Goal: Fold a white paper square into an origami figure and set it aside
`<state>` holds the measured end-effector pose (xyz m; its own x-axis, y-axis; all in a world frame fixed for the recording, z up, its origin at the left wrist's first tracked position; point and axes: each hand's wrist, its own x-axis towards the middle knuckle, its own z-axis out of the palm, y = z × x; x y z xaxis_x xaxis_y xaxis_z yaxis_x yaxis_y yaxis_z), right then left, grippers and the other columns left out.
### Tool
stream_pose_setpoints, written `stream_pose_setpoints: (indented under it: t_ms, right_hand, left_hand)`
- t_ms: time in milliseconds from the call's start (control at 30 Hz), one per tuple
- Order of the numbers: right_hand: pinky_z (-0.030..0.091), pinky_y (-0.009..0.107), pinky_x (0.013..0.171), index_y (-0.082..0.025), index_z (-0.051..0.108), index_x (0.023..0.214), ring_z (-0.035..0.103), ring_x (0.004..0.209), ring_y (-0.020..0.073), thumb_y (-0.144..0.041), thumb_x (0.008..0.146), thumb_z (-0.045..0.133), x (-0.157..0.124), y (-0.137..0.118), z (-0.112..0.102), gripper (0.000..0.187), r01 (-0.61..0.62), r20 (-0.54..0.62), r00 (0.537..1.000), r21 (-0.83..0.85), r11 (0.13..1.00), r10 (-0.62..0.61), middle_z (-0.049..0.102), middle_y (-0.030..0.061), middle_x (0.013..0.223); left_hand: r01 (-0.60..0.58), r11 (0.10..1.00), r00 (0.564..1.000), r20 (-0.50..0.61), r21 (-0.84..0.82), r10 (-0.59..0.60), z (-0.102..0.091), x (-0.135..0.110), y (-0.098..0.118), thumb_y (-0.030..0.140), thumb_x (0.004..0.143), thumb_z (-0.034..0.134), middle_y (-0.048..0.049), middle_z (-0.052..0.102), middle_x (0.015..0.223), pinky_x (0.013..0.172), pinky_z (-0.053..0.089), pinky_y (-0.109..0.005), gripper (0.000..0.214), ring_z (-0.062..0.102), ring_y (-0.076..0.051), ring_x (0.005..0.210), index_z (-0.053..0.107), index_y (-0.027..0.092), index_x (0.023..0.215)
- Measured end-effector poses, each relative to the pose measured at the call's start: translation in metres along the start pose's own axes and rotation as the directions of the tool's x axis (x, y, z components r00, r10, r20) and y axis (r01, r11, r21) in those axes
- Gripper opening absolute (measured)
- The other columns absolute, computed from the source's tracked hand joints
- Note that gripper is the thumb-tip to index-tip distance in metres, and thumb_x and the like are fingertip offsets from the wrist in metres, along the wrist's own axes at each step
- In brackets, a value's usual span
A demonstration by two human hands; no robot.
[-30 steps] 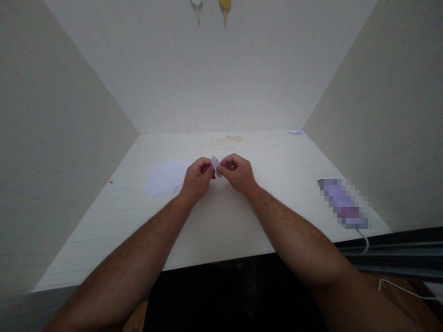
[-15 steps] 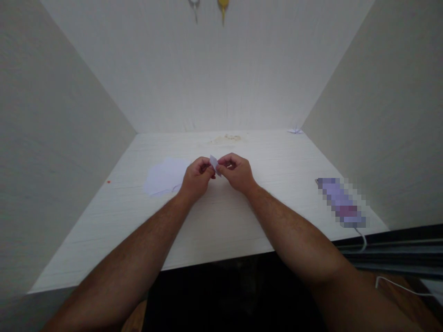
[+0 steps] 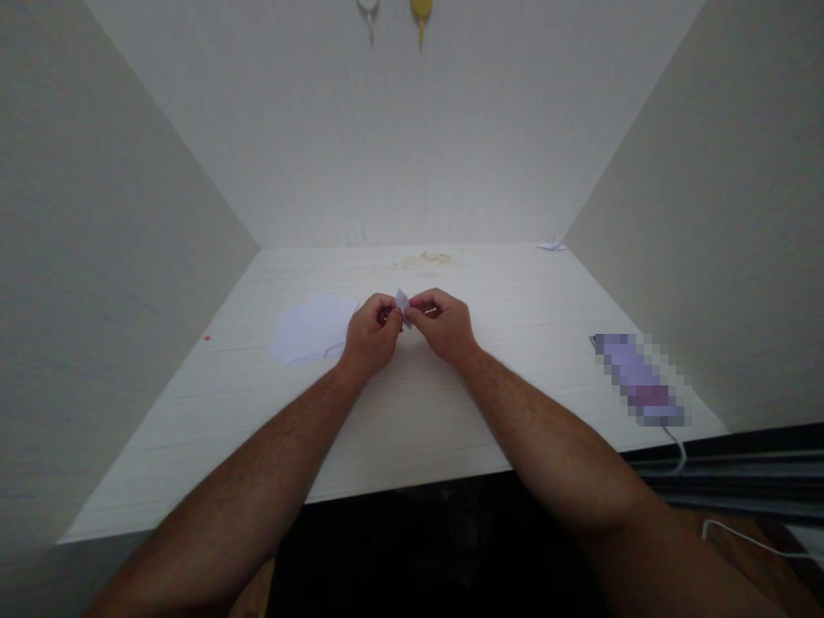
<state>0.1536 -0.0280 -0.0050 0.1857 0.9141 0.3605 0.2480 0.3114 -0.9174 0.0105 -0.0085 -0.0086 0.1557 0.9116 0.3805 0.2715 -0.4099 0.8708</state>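
Observation:
A small folded piece of white paper (image 3: pixel 402 302) is held up between my two hands, above the middle of the white table. My left hand (image 3: pixel 374 330) pinches its left side between thumb and fingers. On the other side, the thumb and fingertips of my right hand (image 3: pixel 443 322) close on the paper as well. The fingertips hide part of it, so its full folded shape cannot be made out. Several white paper sheets (image 3: pixel 305 330) lie on the table just left of my left hand, partly covered by it.
The table (image 3: pixel 412 429) has walls at the back and both sides. A blurred-out, phone-like object (image 3: pixel 634 373) with a white cable (image 3: pixel 677 448) lies at right. A folded white paper piece (image 3: pixel 552 246) rests in the back right corner. Two hooks, white (image 3: pixel 368 7) and yellow (image 3: pixel 421 9), hang above.
The whole view has shifted slightly. Both hands keep their pinch on the paper, which now stands a little more upright and narrower between the fingers.

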Motion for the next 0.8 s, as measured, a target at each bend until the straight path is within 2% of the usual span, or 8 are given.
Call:
stream_pose_setpoints:
  t_ms: [400, 567, 800]
  right_hand:
    - [0.049, 0.026, 0.061, -0.020, 0.062, 0.073, 0.059, 0.062, 0.0109, -0.030, 0.073, 0.073, -0.0004, 0.0017, 0.0001, 0.015, 0.035, -0.014, 0.999, -0.026, 0.999, -0.035, 0.065, -0.0020, 0.068]
    - [0.051, 0.027, 0.064, -0.021, 0.061, 0.078, 0.060, 0.067, 0.0113, -0.029, 0.073, 0.072, -0.0003, 0.0006, -0.0005, 0.014, 0.049, -0.013, 0.999, -0.029, 0.998, -0.049, 0.066, -0.0011, 0.074]
    - [0.050, 0.027, 0.063, -0.021, 0.061, 0.076, 0.060, 0.065, 0.0110, -0.028, 0.073, 0.072, -0.0007, -0.0014, -0.0007, 0.014, 0.038, -0.010, 0.999, -0.014, 0.999, -0.038, 0.066, -0.0014, 0.073]
  left_hand:
    - [-0.012, 0.995, 1.000, -0.011, 0.101, 0.013, -0.0004, -0.0003, 0.0019, 0.019, 0.082, 0.056, 0.0032, 0.061, 0.065, 0.055, 0.041, -0.024, 0.003, 0.054, -0.011, 0.057, 0.058, 0.020, 0.082]
    - [-0.031, 0.993, 0.999, -0.007, 0.113, 0.032, -0.0005, -0.0002, 0.0007, 0.019, 0.083, 0.056, 0.0030, 0.061, 0.065, 0.055, 0.041, -0.025, 0.002, 0.053, -0.011, 0.056, 0.058, 0.020, 0.082]
    - [-0.042, 0.995, 0.999, -0.001, 0.090, 0.043, -0.0014, -0.0005, 0.0017, 0.018, 0.083, 0.057, 0.0028, 0.061, 0.064, 0.055, 0.041, -0.025, 0.004, 0.054, -0.011, 0.057, 0.058, 0.021, 0.081]
